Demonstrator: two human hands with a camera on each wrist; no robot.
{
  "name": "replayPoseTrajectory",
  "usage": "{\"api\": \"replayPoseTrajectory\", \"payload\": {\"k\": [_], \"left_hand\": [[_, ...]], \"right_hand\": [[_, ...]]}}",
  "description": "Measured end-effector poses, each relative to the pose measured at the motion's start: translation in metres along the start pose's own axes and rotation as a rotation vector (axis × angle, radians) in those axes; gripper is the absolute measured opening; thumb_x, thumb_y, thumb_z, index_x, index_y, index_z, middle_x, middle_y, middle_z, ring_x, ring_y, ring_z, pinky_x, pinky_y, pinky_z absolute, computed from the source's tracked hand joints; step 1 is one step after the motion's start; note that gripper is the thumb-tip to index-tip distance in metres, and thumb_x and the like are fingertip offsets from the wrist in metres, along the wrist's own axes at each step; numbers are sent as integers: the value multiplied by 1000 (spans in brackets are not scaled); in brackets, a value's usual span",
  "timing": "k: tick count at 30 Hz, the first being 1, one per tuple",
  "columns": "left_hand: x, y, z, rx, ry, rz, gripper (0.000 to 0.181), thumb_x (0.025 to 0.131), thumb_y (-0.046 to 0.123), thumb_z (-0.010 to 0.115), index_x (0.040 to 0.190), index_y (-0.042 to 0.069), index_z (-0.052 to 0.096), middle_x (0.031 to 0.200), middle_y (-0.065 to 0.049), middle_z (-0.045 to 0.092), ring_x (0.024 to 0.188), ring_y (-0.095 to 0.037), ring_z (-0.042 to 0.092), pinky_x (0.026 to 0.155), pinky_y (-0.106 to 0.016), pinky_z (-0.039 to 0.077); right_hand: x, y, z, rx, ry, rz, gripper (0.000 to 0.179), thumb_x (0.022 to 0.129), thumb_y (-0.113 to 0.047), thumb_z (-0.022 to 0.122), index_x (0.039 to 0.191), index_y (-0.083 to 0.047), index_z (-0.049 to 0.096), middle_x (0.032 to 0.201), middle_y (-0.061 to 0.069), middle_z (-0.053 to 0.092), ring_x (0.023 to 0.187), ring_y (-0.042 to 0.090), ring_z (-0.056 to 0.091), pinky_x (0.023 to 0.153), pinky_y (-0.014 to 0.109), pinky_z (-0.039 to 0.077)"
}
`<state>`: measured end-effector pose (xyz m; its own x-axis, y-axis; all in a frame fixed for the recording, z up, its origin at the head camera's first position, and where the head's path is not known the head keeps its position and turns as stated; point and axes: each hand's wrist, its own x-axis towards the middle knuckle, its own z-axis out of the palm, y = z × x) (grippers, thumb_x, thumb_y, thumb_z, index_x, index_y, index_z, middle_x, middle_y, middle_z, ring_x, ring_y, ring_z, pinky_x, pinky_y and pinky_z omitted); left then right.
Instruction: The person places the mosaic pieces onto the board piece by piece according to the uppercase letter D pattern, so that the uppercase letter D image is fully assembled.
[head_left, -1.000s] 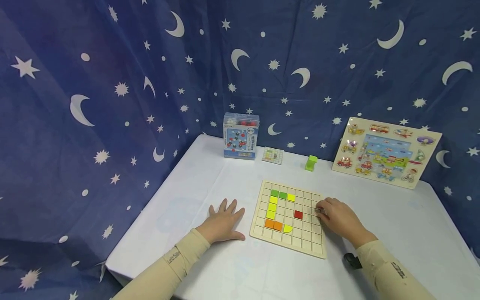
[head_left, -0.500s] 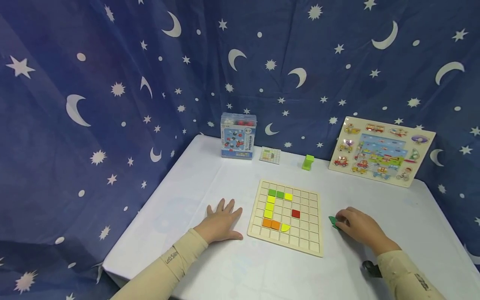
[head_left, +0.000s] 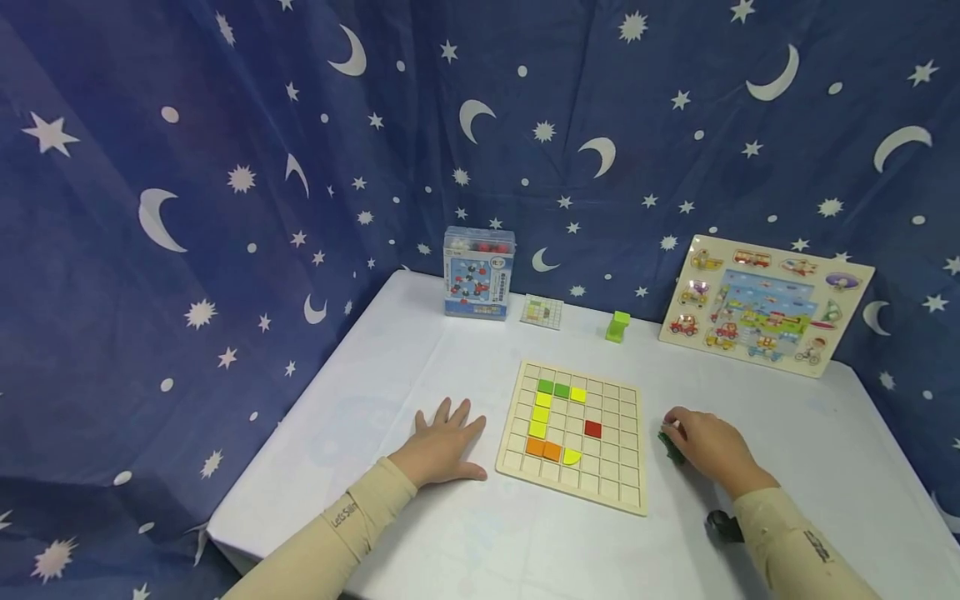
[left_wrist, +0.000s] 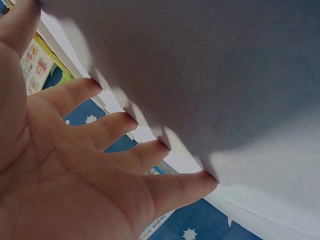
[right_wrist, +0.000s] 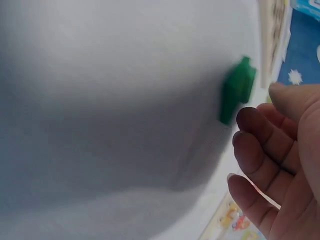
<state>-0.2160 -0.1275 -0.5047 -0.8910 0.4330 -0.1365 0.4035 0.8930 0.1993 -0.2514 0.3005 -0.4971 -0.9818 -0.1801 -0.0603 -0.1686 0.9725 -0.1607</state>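
My left hand (head_left: 441,450) rests on the white table with its fingers spread, left of the wooden grid board (head_left: 630,497). In the left wrist view the fingertips (left_wrist: 207,179) touch the cloth and the palm holds nothing. To the right of the board, my right hand (head_left: 708,450) hovers with loosely bent fingers. Close by its fingertips is a green block (head_left: 671,448). The right wrist view shows the green block (right_wrist: 237,90), blurred, just beyond the parted thumb and index finger; whether it is one piece or two overlapping is unclear. Several green, yellow and orange tiles and a red tile (head_left: 592,429) sit on the board.
At the back stand a boxed toy set (head_left: 480,275), a small pattern card (head_left: 542,312) and a lime-green holder (head_left: 617,327). A vehicle picture puzzle (head_left: 765,304) leans against the starry blue curtain (head_left: 420,100) at the back right.
My right hand has moved right from the board's edge to the table beside it, and the green block has come into view there. My left hand has stayed put.
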Motion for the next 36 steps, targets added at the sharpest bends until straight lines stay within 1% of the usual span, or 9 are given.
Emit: {"api": "replayPoseTrajectory", "payload": {"k": [3,6,8,10,20,26,28,31,36], "left_hand": [[0,0,0,5,-3,-1,89,79,65,68,150,16,45,159,-21,30,144,-51,22,100,-78,26],[0,0,0,3,-6,0,89,79,65,69,150,16,45,159,-21,30,144,-51,22,100,-78,26],[0,0,0,3,-9,2,89,79,65,69,150,16,45,159,-21,30,144,-52,22,100,-78,26],[1,0,0,3,-9,2,89,80,65,69,150,16,44,159,-21,30,144,-52,22,100,-78,26],[1,-1,1,11,-7,4,89,80,66,68,150,16,44,159,-21,30,144,-51,22,100,-78,26],[0,-1,0,3,-8,6,88,80,65,68,150,16,44,159,-21,30,144,-52,21,100,-79,25],[0,-1,0,3,-7,8,88,80,65,68,150,16,45,159,-21,30,144,-52,22,100,-79,25],[0,-1,-1,6,-13,5,88,81,65,67,150,16,44,159,-21,29,144,-52,21,100,-78,25],[-1,0,-1,3,-21,1,88,81,65,67,150,16,44,159,-21,29,145,-51,21,101,-78,25]], "right_hand": [[0,3,-4,43,-4,-21,24,93,-20,70,109,-3,68,83,1,63,72,17,57,67,44,51],[0,6,-6,85,-58,-62,24,88,-19,75,108,-7,70,90,1,63,78,16,57,70,43,52],[0,7,-5,92,-100,-72,24,86,-18,76,107,-9,70,92,-1,61,78,15,56,70,40,51],[0,7,-3,83,-112,-77,23,86,-17,77,106,-11,71,91,-2,61,77,14,54,71,39,50],[-2,6,3,42,-35,-103,23,84,-19,79,104,-11,72,96,0,63,81,15,57,79,48,53],[-5,5,5,10,45,-137,25,83,-22,80,103,-10,71,93,0,63,77,14,56,74,45,53],[-6,-1,3,10,74,-143,26,83,-22,80,104,-9,71,94,1,63,78,15,58,75,46,53],[-7,-20,1,9,113,-156,27,84,-24,78,105,-10,71,97,2,65,81,18,62,77,47,55],[-11,-59,6,-13,156,-240,26,82,-26,79,103,-13,72,97,0,66,75,14,59,73,42,54]]}}
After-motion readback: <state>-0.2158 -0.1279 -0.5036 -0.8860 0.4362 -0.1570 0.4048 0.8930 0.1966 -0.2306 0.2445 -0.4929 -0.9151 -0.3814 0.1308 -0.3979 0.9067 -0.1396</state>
